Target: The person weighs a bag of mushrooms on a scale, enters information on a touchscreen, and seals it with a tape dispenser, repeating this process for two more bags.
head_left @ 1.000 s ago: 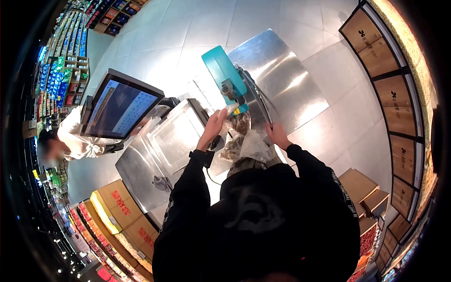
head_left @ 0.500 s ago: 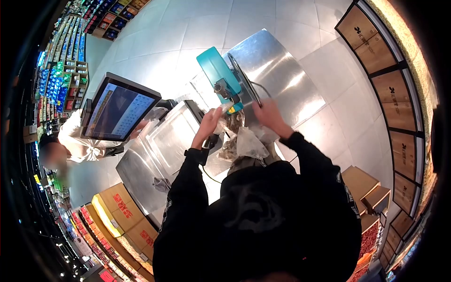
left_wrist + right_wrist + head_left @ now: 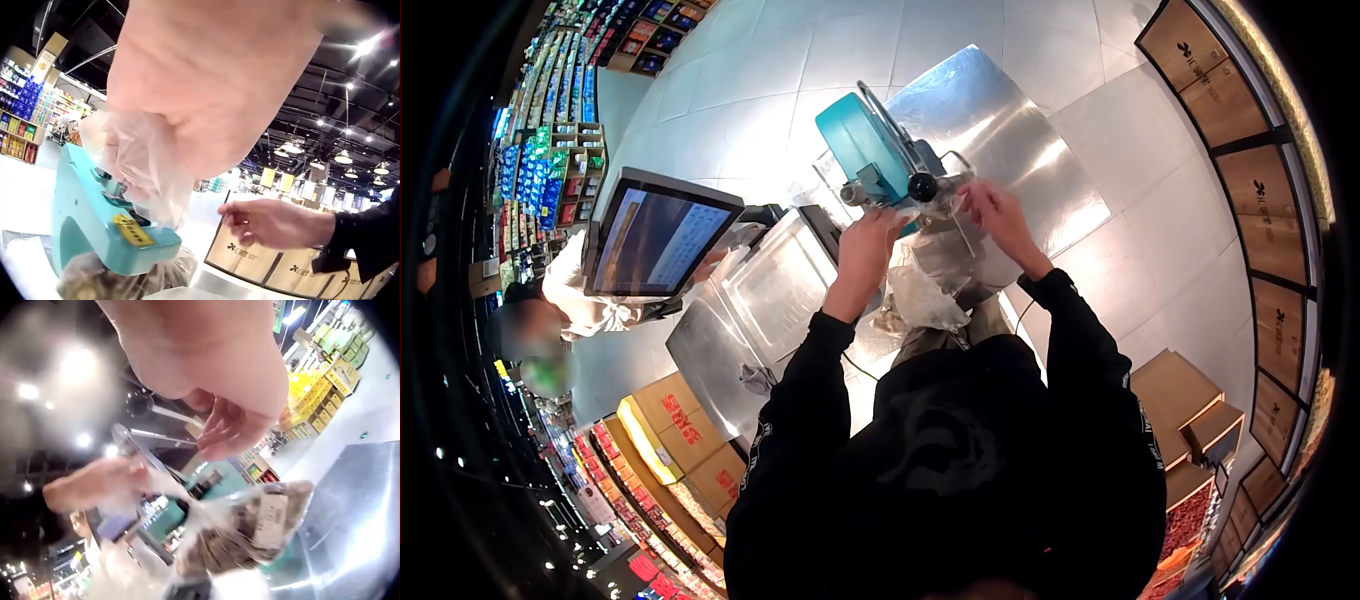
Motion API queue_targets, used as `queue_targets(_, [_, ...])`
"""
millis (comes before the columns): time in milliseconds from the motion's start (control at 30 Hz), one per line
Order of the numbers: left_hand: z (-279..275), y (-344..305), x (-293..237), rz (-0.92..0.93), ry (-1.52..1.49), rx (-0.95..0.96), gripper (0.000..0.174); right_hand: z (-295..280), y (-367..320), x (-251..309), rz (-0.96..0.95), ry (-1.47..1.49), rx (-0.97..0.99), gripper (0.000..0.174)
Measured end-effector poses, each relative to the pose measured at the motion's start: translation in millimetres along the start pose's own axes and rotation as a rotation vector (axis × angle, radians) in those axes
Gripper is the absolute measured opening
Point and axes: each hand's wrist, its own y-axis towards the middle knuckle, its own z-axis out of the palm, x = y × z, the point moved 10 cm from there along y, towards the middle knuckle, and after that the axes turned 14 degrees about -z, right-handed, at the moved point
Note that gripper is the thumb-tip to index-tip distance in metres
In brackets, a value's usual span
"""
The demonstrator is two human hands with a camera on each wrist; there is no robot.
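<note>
In the head view my left hand [image 3: 865, 255] is at the front of a teal bag-sealing machine [image 3: 860, 150]. It pinches the gathered neck of a clear plastic bag [image 3: 215, 540], whose brown dried contents and white label show in the right wrist view. My right hand [image 3: 1000, 222] is held in the air to the right of the machine, its fingers loosely bent around nothing. Close to it, the machine's lever ends in a black knob [image 3: 921, 187], apart from the fingers. A whitish plastic bag [image 3: 925, 300] hangs between my arms and my body.
A touch screen [image 3: 662, 235] and a metal scale plate [image 3: 775, 290] stand at the left. The steel tabletop [image 3: 1010, 130] extends behind and right of the machine. Another person [image 3: 575, 290] is beyond the screen. Cartons [image 3: 680, 420] are stacked at lower left.
The machine's lever has swung, its black knob now facing up toward the head camera. My right hand has let go of the lever. My left hand has shifted slightly right with the bag neck.
</note>
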Motion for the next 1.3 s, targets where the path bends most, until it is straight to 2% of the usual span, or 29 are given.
queue_targets(67, [6.5, 4.0, -23.1, 0.025, -0.002, 0.064, 0.023, -3.9, -16.3, 28.5, -0.560, -0.626, 0.061, 0.033])
queue_targets(100, [13.3, 3.7, -29.5, 0.035, 0.005, 0.081, 0.023, -7.9, -21.7, 32.0, -0.549, -0.621, 0.043, 0.033])
queue_targets(167, [30.3, -0.9, -41.7, 0.052, -0.096, 0.177, 0.025, 9.5, -34.0, 54.7, -0.644, -0.925, 0.153, 0.037])
queue_targets(200, [31.6, -5.0, -47.3, 0.081, -0.168, 0.153, 0.024, 6.3, -36.5, 57.8, -0.621, -0.922, 0.140, 0.037])
queue_targets(267, [32.9, -13.0, -60.7, 0.104, -0.180, 0.191, 0.022, 15.8, -40.7, 60.9, -0.684, -0.925, 0.289, 0.036])
queue_targets(367, [20.4, -20.7, -73.2, 0.133, -0.261, 0.237, 0.018, 16.4, -46.6, 58.6, -0.705, -0.851, 0.381, 0.031])
queue_targets(433, [8.1, -21.3, -65.6, -0.031, -0.491, 0.317, 0.020, 12.5, -51.8, 59.6, -0.703, -0.799, 0.380, 0.025])
queue_targets(467, [11.2, -21.8, -50.0, -0.108, -0.498, 0.324, 0.021, 6.0, -52.3, 55.3, -0.570, -0.706, 0.346, 0.023])
queue_targets(500, [22.1, -24.4, -27.8, -0.280, -0.513, 0.428, 0.021, 1.4, -54.4, 50.9, -0.436, -0.614, 0.315, 0.020])
queue_targets(533, [17.6, -25.5, -26.9, -0.342, -0.625, 0.469, 0.021, 4.0, -58.5, 71.4, -0.521, -0.645, 0.269, 0.020])
queue_targets(567, [11.0, -26.9, -29.0, -0.403, -0.740, 0.507, 0.022, 9.0, -61.2, 83.0, -0.522, -0.646, 0.293, 0.020])
queue_targets(633, [2.2, -31.8, -29.5, -0.474, -0.838, 0.521, 0.022, 13.6, -62.2, 82.6, -0.264, -0.526, 0.356, 0.020])
queue_targets(700, [3.3, -43.0, -32.1, -0.628, -1.232, 0.614, 0.023, 21.4, -64.4, 106.3, -0.329, -0.538, 0.355, 0.017])
queue_targets(733, [1.3, -46.8, -28.2, -0.617, -1.308, 0.581, 0.036, 24.4, -65.3, 122.8, -0.393, -0.542, 0.331, 0.015])
queue_targets(767, [-3.1, -50.7, -25.2, -0.618, -1.329, 0.558, 0.036, 28.6, -65.6, 137.3, -0.400, -0.548, 0.358, 0.015])
queue_targets(833, [-21.8, -58.7, -24.4, -0.638, -1.759, 0.488, 0.045, 23.3, -70.3, 130.3, -0.010, -0.461, 0.365, 0.020])
queue_targets(867, [-43.9, -65.6, -30.2, -0.529, -1.629, 0.429, 0.057, 25.9, -74.3, 133.0, 0.044, -0.333, 0.338, 0.021])
queue_targets(900, [-49.2, -73.8, -27.3, -0.522, -1.649, 0.407, 0.057, 29.8, -76.0, 137.5, 0.039, -0.348, 0.359, 0.021])
queue_targets(967, [-82.3, -86.7, -45.2, -0.108, -1.278, 0.348, 0.061, 47.1, -82.3, 142.2, 0.088, -0.218, 0.442, 0.023])
queue_targets(1033, [-93.7, -112.3, -55.5, 0.000, -1.069, 0.395, 0.068, 74.7, -91.2, 150.1, 0.076, -0.170, 0.480, 0.026])
queue_targets(1100, [-104.3, -138.9, -64.5, -0.067, -0.933, 0.463, 0.064, 104.6, -100.9, 146.2, 0.063, -0.119, 0.430, 0.020])
queue_targets(1167, [-103.6, -170.3, -45.3, -0.223, -0.784, 0.406, 0.057, 149.2, -113.5, 158.5, -0.305, -0.301, 0.415, 0.011])
queue_targets(1200, [-108.5, -176.4, -37.4, -0.237, -0.876, 0.378, 0.048, 175.1, -126.7, 166.7, -0.505, -0.335, 0.405, 0.011])
queue_targets(1233, [-107.4, -188.7, -21.3, -0.247, -0.879, 0.365, 0.048, 196.0, -139.3, 149.4, -0.498, -0.407, 0.431, 0.013])
queue_targets(1300, [-69.2, -230.1, 49.9, -0.576, -0.769, 0.488, 0.038, 233.1, -155.0, 128.8, -0.467, -0.382, 0.519, 0.013])
